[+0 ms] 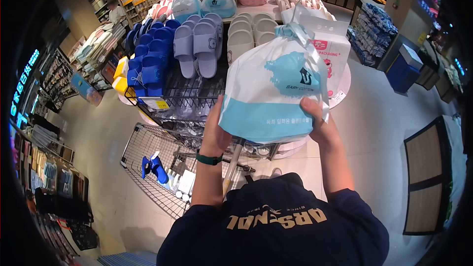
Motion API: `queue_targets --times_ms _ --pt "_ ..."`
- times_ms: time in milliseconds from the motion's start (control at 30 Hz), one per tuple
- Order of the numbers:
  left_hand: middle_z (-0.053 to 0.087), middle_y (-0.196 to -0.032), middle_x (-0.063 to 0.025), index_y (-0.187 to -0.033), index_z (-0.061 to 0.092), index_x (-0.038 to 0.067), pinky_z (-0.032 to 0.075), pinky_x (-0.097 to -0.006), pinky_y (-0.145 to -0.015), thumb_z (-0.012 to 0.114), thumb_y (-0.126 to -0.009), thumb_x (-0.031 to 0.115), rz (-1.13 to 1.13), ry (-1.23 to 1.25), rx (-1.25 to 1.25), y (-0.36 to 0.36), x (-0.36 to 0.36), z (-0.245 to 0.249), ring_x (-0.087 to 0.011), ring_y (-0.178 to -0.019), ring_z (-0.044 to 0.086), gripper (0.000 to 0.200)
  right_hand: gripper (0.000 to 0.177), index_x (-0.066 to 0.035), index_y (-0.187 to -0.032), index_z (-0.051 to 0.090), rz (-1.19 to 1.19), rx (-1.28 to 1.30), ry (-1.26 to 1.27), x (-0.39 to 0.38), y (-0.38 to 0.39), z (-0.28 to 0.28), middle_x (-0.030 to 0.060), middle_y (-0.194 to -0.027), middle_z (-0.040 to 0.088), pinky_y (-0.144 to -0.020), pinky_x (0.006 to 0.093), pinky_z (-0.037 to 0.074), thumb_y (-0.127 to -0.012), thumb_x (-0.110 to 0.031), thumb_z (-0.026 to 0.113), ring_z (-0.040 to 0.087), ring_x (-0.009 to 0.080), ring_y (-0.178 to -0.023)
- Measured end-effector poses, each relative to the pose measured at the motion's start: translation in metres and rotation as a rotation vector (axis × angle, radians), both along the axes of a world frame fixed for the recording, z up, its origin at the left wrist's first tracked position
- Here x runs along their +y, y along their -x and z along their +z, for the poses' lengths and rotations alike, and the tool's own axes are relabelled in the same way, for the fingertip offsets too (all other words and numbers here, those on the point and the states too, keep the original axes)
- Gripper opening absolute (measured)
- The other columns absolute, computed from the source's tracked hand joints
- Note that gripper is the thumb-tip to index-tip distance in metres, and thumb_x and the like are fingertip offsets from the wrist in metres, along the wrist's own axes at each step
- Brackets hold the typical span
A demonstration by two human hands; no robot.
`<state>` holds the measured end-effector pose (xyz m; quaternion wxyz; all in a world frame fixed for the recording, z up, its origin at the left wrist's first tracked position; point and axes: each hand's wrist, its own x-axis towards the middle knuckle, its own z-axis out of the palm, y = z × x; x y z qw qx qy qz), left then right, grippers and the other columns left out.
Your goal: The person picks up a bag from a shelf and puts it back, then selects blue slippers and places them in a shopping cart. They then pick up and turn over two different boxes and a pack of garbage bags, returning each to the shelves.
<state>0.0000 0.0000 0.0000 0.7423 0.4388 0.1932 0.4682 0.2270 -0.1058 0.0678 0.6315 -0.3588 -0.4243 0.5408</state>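
On a store floor (367, 143) before racked slippers (204, 42), my left hand (216, 133) and right hand (322, 127) grip opposite sides of a Baby Cotton drawstring bag (266, 113), where light, even pressure should best steady the soft pack.

Blue slippers (149, 63) hang beside pale lavender ones (204, 44) on a black wire rack (189, 92) (a yellow price tag (158, 103) sits at its edge). Below stands a wire shopping cart (143, 155), with another blue pair (156, 169) inside.
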Motion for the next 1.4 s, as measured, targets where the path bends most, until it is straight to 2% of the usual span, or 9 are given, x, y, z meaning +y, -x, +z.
queue_targets --times_ms 67,200,267,467,733,800,967,1067,1400 --pt "0.042 -0.147 -0.0163 -0.149 0.031 0.001 0.028 -0.0388 -0.114 0.062 -0.088 0.057 0.068 -0.237 -0.058 0.004 -0.008 0.030 -0.0273 -0.133 0.043 0.089 0.071 0.000 -0.137 0.043 -0.129 -0.234 -0.209 -0.008 -0.004 0.021 0.0135 -0.121 0.058 -0.098 0.0338 0.045 -0.082 -0.032 0.076 0.055 0.0212 -0.112" --pt "0.044 -0.144 -0.0186 -0.148 0.032 -0.002 0.032 -0.0375 -0.111 0.066 -0.088 0.048 0.135 -0.679 -0.037 -0.013 -0.005 0.090 -0.0281 -0.133 0.044 0.085 0.067 0.003 -0.133 0.045 -0.228 -0.516 -0.144 0.016 -0.040 0.057 0.0104 -0.114 0.062 -0.091 0.0330 0.049 -0.083 -0.032 0.073 0.061 0.0188 -0.100" --pt "0.045 -0.143 -0.0182 -0.148 0.033 -0.002 0.033 -0.0377 -0.109 0.070 -0.086 0.042 0.352 -0.977 0.367 -0.023 0.015 0.110 -0.0299 -0.133 0.043 0.085 0.066 0.003 -0.132 0.046 -0.239 -0.603 -0.216 0.036 -0.049 0.087 0.0101 -0.113 0.063 -0.090 0.0325 0.049 -0.084 -0.033 0.072 0.061 0.0178 -0.099" --pt "0.061 -0.124 -0.0093 -0.141 0.046 0.001 0.044 -0.0291 -0.099 0.068 -0.092 0.030 0.236 -0.894 0.216 -0.079 0.123 0.193 -0.0148 -0.114 0.056 0.061 0.067 0.001 -0.128 0.055 -0.196 -0.805 -0.354 0.142 -0.092 0.175 0.0114 -0.113 0.065 -0.090 0.0299 0.048 -0.084 -0.046 0.073 0.063 0.0162 -0.100" --pt "0.062 -0.122 -0.0054 -0.136 0.053 0.008 0.045 -0.0278 -0.094 0.064 -0.095 0.033 0.322 -1.002 0.445 -0.137 0.291 0.261 -0.0130 -0.106 0.058 0.050 0.069 -0.003 -0.132 0.054 -0.117 -1.015 -0.253 0.315 -0.177 0.246 0.0123 -0.119 0.063 -0.092 0.0339 0.049 -0.085 -0.050 0.071 0.062 0.0211 -0.110" --pt "0.062 -0.123 -0.0055 -0.137 0.052 0.009 0.045 -0.0283 -0.094 0.064 -0.095 0.033 0.314 -1.070 0.448 -0.152 0.327 0.260 -0.0131 -0.106 0.058 0.050 0.066 -0.008 -0.130 0.058 -0.082 -1.021 -0.194 0.348 -0.185 0.254 0.0118 -0.122 0.062 -0.098 0.0432 0.045 -0.081 -0.048 0.076 0.059 0.0242 -0.115" --pt "0.062 -0.126 -0.0119 -0.141 0.045 0.007 0.045 -0.0342 -0.098 0.062 -0.096 0.030 0.372 -1.031 0.566 -0.181 0.431 0.223 -0.0214 -0.112 0.059 0.053 0.060 -0.012 -0.131 0.056 0.108 -1.193 -0.384 0.479 -0.228 0.242 0.0095 -0.123 0.062 -0.094 0.0444 0.047 -0.081 -0.039 0.076 0.060 0.0252 -0.112" --pt "0.061 -0.126 -0.0143 -0.137 0.047 0.005 0.043 -0.0357 -0.100 0.061 -0.096 0.023 0.464 -0.965 0.652 -0.198 0.474 0.195 -0.0243 -0.115 0.057 0.047 0.068 -0.014 -0.139 0.043 0.050 -1.239 -0.137 0.487 -0.212 0.223 0.0107 -0.124 0.060 -0.092 0.0444 0.048 -0.084 -0.036 0.074 0.058 0.0261 -0.112" --pt "0.065 -0.120 -0.0178 -0.135 0.050 0.003 0.045 -0.0369 -0.099 0.057 -0.085 -0.003 0.567 -0.794 0.896 -0.236 0.555 0.128 -0.0305 -0.114 0.060 0.051 0.052 -0.014 -0.141 0.043 0.132 -1.118 0.242 0.598 -0.234 0.138 0.0088 -0.137 0.051 -0.098 0.0466 0.045 -0.093 -0.022 0.064 0.048 0.0252 -0.125"
